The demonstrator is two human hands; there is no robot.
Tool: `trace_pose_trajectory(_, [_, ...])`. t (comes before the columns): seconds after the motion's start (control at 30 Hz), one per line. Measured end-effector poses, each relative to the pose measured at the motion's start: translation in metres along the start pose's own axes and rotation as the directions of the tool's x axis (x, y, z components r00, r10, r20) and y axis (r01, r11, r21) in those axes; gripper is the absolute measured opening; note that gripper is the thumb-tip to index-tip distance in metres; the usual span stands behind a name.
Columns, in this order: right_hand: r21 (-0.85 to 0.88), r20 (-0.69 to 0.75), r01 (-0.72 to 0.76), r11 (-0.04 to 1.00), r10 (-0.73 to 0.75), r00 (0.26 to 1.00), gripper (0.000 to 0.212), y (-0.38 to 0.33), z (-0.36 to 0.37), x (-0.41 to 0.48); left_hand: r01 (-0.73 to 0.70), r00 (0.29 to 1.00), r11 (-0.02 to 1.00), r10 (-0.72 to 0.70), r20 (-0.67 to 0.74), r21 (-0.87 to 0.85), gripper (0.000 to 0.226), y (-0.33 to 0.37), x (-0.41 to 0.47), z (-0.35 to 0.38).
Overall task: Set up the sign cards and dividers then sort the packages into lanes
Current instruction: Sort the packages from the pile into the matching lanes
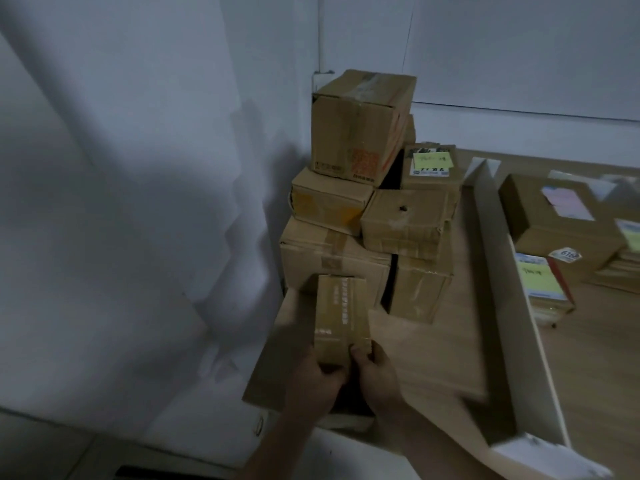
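I'm gripping the small taped box (pixel 341 313) with my left hand (pixel 320 381) and right hand (pixel 379 374), fingers curling round its near end

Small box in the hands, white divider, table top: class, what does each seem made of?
The small box looks like matte brown cardboard, with a shinier printed tape strip. The white divider looks like stiff matte board, card or foam; dim light leaves it open. The table top shows pale wood grain, so wood or laminate.
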State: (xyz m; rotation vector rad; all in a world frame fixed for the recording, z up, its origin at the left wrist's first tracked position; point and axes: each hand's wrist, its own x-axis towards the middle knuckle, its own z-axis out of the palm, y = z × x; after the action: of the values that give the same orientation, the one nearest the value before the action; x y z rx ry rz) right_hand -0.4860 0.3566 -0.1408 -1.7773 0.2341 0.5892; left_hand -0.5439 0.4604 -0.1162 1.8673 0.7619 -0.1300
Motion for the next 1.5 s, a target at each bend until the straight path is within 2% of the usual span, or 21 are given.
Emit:
trace_pose_trajectory(0.07, [0.057,0.002,-0.067,0.996,0.067,0.998,0.027,-0.004,-0.005,-0.002,-0.006,0.998,1.000,0.006,-0.055,0.017,0.044,0.007,-0.003,0.000])
trace_pose_trajectory(0.17, [0.180,0.020,-0.169,0.969,0.168,0.986,0.026,0.003,-0.012,0.000,-0.084,0.993,0.996,0.087,-0.080,0.035,0.028,0.014,-0.006,0.000])
trace_pose_trajectory(0.23, [0.197,-0.018,-0.168,0.966,0.175,0.984,0.033,0.022,-0.012,0.013,-0.150,0.985,0.985,0.157,-0.067,0.088,0.030,0.013,-0.006,0.003])
trace_pose_trajectory(0.37, [0.090,-0.180,-0.115,0.989,0.130,0.975,0.036,0.022,-0.018,0.013,-0.227,0.971,0.938,0.240,-0.019,0.260,0.036,-0.001,-0.003,0.017])
trace_pose_trajectory(0.47, [0.100,-0.181,-0.091,0.991,0.108,0.977,0.034,0.016,-0.024,0.012,-0.241,0.964,0.920,0.263,-0.033,0.308,0.035,-0.009,-0.001,0.025])
trace_pose_trajectory(0.53, [0.100,-0.175,-0.101,0.990,0.117,0.978,0.033,0.012,-0.028,0.010,-0.247,0.959,0.919,0.276,-0.057,0.306,0.043,-0.012,0.000,0.029])
trace_pose_trajectory(0.7, [0.152,-0.184,-0.131,0.980,0.158,0.970,0.029,0.012,-0.036,0.008,-0.150,0.981,0.967,0.171,-0.090,0.206,0.066,-0.014,0.004,0.030])
trace_pose_trajectory(0.87, [0.167,-0.163,-0.110,0.980,0.138,0.977,0.033,0.017,-0.032,0.013,-0.023,1.000,0.994,0.020,0.024,0.107,0.086,-0.020,0.008,0.024])
trace_pose_trajectory(0.93, [0.149,-0.151,-0.127,0.981,0.149,0.977,0.036,0.017,-0.031,0.012,-0.009,0.999,0.995,0.003,0.053,0.104,0.083,-0.022,0.010,0.023])
trace_pose_trajectory(1.0, [0.135,-0.132,-0.129,0.982,0.147,0.980,0.030,0.015,-0.031,0.008,0.009,0.998,0.996,-0.015,0.063,0.093,0.076,-0.021,0.010,0.023])
trace_pose_trajectory(1.2, [0.087,-0.151,-0.112,0.990,0.124,0.981,0.043,0.012,-0.032,-0.006,0.115,0.993,0.993,-0.115,-0.004,-0.035,0.047,-0.015,0.006,0.026])
trace_pose_trajectory(1.3, [0.058,-0.142,-0.107,0.993,0.114,0.983,0.057,0.011,-0.035,-0.015,0.122,0.991,0.987,-0.128,-0.050,-0.109,0.035,-0.010,-0.003,0.025])
trace_pose_trajectory(1.4, [0.072,-0.143,-0.083,0.994,0.093,0.985,0.075,0.015,-0.038,-0.020,0.116,0.986,0.980,-0.132,-0.097,-0.159,0.033,-0.001,-0.017,0.021])
trace_pose_trajectory(1.5, [0.081,-0.106,-0.068,0.994,0.077,0.991,0.064,0.011,-0.042,-0.031,0.089,0.979,0.982,-0.117,-0.167,-0.166,0.035,0.005,-0.032,0.017])
